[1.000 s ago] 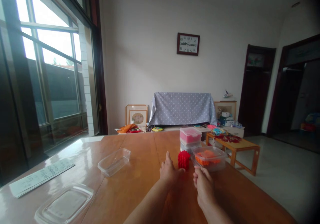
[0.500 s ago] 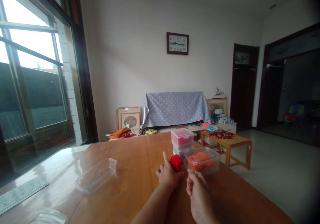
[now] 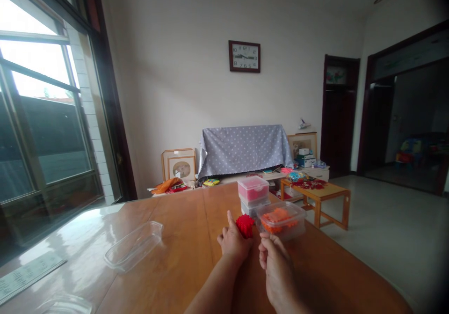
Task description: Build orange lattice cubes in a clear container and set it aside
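The red bumpy toy (image 3: 244, 225) sits on the bench (image 3: 182, 253) against the curled left hand (image 3: 232, 243), its grip half around it, while the right hand (image 3: 275, 263) rests closed and empty beside the tub of orange pieces (image 3: 279, 220), so the building step looks in hand and next calls for one orange piece.

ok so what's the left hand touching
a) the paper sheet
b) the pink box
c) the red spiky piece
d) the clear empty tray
c: the left hand rests on the table with its fingers against the red spiky piece, while the clear tray, the pink box and the paper lie apart from it.
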`<state>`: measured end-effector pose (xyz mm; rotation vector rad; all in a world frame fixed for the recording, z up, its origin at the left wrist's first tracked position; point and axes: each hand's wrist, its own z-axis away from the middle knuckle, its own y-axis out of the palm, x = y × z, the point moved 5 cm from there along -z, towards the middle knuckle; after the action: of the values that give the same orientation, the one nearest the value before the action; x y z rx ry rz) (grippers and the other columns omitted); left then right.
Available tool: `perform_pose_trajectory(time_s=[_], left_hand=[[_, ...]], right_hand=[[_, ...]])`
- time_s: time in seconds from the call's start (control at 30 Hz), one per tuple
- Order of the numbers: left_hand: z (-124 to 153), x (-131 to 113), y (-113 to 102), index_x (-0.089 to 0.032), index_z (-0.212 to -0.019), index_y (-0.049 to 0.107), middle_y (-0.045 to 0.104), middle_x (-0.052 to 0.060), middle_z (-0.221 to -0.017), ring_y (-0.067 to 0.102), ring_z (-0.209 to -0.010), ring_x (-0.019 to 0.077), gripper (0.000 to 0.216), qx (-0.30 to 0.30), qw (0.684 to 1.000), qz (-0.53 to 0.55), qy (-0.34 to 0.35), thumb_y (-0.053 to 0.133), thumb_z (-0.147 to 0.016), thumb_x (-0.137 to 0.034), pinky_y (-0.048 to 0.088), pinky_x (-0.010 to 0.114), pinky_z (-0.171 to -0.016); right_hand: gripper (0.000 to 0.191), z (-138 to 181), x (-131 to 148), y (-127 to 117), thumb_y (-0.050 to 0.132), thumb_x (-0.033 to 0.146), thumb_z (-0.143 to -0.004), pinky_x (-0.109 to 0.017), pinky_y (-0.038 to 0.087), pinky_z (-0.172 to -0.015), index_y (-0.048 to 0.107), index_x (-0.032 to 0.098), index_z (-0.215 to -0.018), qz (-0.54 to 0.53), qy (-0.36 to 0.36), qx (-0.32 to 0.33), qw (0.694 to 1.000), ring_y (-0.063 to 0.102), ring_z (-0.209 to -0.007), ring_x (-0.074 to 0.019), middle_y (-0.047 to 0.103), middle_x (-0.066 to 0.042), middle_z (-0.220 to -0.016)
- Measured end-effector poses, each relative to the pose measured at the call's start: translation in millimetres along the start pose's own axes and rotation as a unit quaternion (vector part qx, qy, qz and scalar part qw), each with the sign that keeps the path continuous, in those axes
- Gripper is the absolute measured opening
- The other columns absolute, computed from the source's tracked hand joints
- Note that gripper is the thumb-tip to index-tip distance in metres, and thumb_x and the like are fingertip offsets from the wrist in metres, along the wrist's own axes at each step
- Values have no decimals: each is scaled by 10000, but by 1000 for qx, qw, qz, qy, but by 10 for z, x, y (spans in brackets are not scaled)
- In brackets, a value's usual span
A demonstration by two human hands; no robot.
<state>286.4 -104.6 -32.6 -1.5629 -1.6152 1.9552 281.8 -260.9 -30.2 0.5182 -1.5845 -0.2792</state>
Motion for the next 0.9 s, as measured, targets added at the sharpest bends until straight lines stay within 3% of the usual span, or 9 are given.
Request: perform_pose_trajectory(time_s=[0.13, 0.53, 0.7, 0.9], left_hand=[[15, -2, -8, -115, -1641, 9, 644, 193, -1269, 540, -1254, 354, 1216, 2, 1000, -9, 1, 712, -726, -499, 252, 451, -1097], [253, 162, -236, -127, -1638, -67, 644, 176, -1293, 536, -1273, 336, 1226, 16, 999, -34, 5, 675, -738, -502, 213, 436, -1126], [465, 373, -464, -119, -1645, 4, 630, 176, -1312, 527, -1257, 339, 1229, 7, 999, -36, 10, 684, -693, -492, 232, 423, -1116], [749, 827, -818, -147, -1648, 89, 625, 151, -1280, 521, -1237, 350, 1248, -8, 999, -28, -16, 716, -623, -483, 244, 421, -1121]], right_hand=[[334, -21, -58, -33, 702, 432, -742, -215, 429, -531, 690, 206, -988, 34, 30, -50, 998, 591, -661, -134, 681, 10, -780], [418, -23, -61, -40, 694, 527, -719, -265, 467, -625, 693, 210, -991, 97, 31, -47, 994, 678, -814, -210, 739, -24, -890], [448, -34, -108, -60, 686, 554, -730, -255, 462, -640, 692, 207, -1015, 120, 5, -28, 992, 677, -855, -212, 718, -22, -908], [552, -86, -185, -123, 692, 635, -714, -290, 502, -672, 688, 198, -1052, 170, -13, -11, 985, 710, -869, -243, 744, -64, -997]])
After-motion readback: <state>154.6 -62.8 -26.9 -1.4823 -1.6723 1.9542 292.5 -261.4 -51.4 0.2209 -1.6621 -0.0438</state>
